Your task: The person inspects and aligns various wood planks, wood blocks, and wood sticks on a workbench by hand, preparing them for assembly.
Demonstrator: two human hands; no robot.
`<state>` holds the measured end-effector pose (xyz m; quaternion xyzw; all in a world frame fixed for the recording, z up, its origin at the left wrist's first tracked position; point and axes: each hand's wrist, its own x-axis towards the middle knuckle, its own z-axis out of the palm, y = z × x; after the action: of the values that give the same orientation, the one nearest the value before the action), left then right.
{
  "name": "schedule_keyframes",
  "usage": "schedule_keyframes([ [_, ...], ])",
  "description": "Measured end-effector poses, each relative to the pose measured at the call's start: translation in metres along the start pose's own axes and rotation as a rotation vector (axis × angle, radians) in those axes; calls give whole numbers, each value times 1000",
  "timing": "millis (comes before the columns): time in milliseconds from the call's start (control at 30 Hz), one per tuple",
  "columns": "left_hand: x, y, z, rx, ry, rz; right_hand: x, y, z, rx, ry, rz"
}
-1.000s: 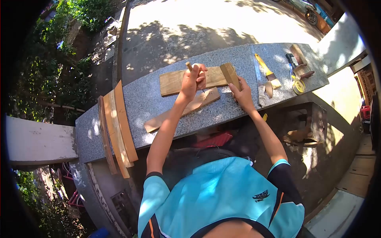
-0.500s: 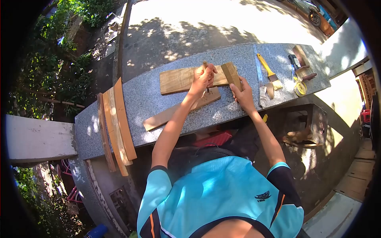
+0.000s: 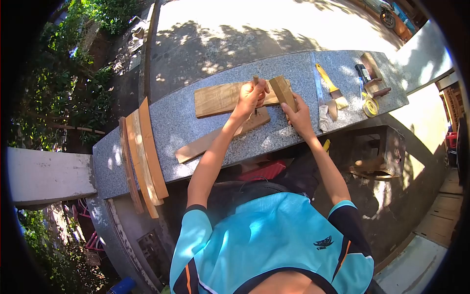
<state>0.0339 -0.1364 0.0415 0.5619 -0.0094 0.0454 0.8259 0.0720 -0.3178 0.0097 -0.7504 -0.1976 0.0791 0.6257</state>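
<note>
My left hand (image 3: 252, 97) is closed around a chisel (image 3: 255, 80), its wooden handle showing above the fist and its dark blade below. The chisel stands nearly upright, tip down on a narrow wooden board (image 3: 223, 139) lying on the stone countertop (image 3: 164, 117). In my right hand (image 3: 298, 116) is a rectangular wooden block (image 3: 283, 92), gripped at its near end and tilted, just right of the chisel and apart from it. Behind the left hand lies a wider wooden board (image 3: 218, 99), partly covered by that hand and the block.
Several long wood strips (image 3: 146, 147) lie at the left, overhanging the front edge. To the right are a metal ruler (image 3: 317, 83), a yellow-handled brush (image 3: 329, 82), a tape roll (image 3: 370, 107) and a wooden hand plane (image 3: 374, 76). A dark frame (image 3: 391, 152) stands below the counter.
The wooden block in my right hand has tipped slightly to the left, toward the chisel. My left hand and the chisel stay at nearly the same spot on the narrow board.
</note>
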Motion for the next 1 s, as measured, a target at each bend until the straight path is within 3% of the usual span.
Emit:
schedule_keyframes([
  [233, 12, -1, 5, 178, -73, -156, -4, -10, -3, 46, -40, 123],
  [333, 13, -3, 6, 265, -83, -107, -4, -7, -2, 88, -53, 54],
  [433, 15, -3, 2, 181, -86, -150, -4, -17, -6, 152, -80, 145],
  [733, 17, -11, 1, 118, -18, -34, 45, -115, -44, 43, -145, -78],
  [867, 17, -14, -2, 98, -47, 35, 69, -149, -35, 194, 111, -281],
  [933, 16, -10, 1, 82, 10, 1, 69, -135, -10, -42, 337, -437],
  [967, 16, -9, 2, 74, 39, -14, 68, -119, -11, -290, 111, -442],
  [1000, 18, -10, 2, 74, 31, 17, 71, -124, -16, -339, -71, -277],
])
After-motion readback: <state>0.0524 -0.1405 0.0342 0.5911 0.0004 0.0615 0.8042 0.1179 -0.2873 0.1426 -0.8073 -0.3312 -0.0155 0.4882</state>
